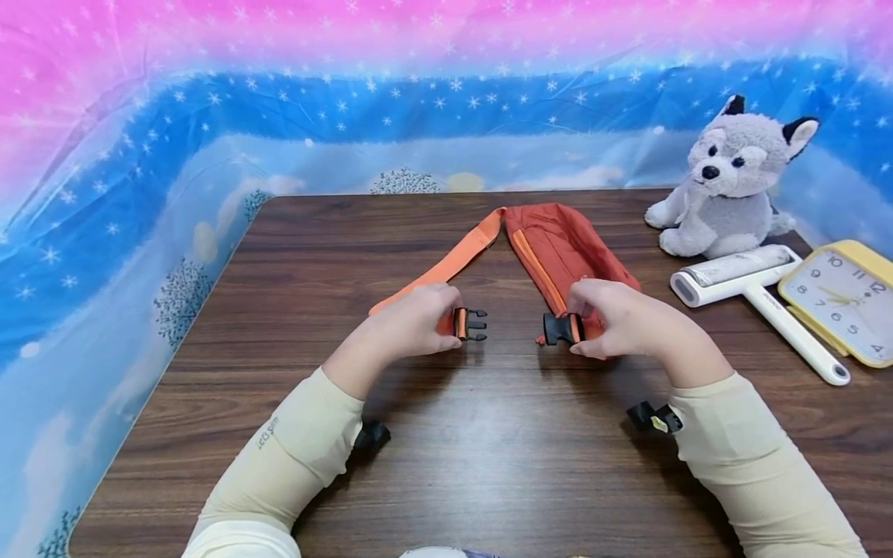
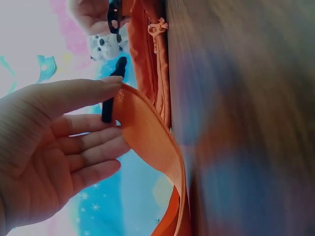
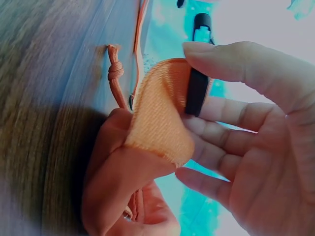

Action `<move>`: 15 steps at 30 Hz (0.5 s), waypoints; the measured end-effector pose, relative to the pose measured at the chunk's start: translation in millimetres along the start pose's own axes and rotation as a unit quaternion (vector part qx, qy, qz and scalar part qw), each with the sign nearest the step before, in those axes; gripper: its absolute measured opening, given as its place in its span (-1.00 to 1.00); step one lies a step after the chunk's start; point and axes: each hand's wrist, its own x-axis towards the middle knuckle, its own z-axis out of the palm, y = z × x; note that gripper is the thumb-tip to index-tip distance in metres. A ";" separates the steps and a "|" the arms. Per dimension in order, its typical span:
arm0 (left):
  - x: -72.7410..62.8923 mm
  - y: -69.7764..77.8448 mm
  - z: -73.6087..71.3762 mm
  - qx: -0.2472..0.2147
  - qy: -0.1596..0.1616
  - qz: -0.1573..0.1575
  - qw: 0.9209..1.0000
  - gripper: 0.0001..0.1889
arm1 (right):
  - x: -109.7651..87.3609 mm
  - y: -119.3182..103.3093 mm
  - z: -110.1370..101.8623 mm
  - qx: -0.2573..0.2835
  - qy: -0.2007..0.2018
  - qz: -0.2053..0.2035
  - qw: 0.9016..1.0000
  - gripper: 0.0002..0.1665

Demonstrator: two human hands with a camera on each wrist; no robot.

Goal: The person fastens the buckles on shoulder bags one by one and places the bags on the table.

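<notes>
My left hand (image 1: 418,318) pinches the black pronged half of a side-release buckle (image 1: 474,325), whose prongs point right. An orange strap (image 2: 147,130) runs from it back to the rust-red bag (image 1: 565,240). With thumb and fingers, my right hand (image 1: 614,318) holds the black socket half of the buckle (image 1: 558,329), its opening facing left. A gap separates the two halves. In the right wrist view, a short orange webbing (image 3: 162,108) joins the socket to the bag, and a knotted cord (image 3: 115,73) hangs nearby. The bag lies on the wooden table (image 1: 293,248).
To the right sits a grey-and-white plush husky (image 1: 732,178). A white lint roller (image 1: 760,294) lies in front of it, beside a yellow-framed clock (image 1: 844,302). A snowflake-patterned cloth (image 1: 418,101) hangs behind the table and down its left side.
</notes>
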 end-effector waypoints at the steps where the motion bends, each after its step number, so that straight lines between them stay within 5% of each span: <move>1: -0.4 -1.6 0.0 -0.003 0.010 0.008 1.000 -0.69 | 0.2 1.0 0.5 0.001 0.008 -0.006 1.000 -0.58; 7: -1.7 -8.3 -1.8 -0.033 0.059 0.040 0.997 -0.71 | 0.8 4.0 1.6 -0.008 0.054 -0.030 0.998 -0.55; 15: -1.3 -11.2 -3.0 -0.077 0.081 0.053 0.992 -0.67 | 1.4 5.6 3.5 -0.036 0.111 -0.069 0.991 -0.58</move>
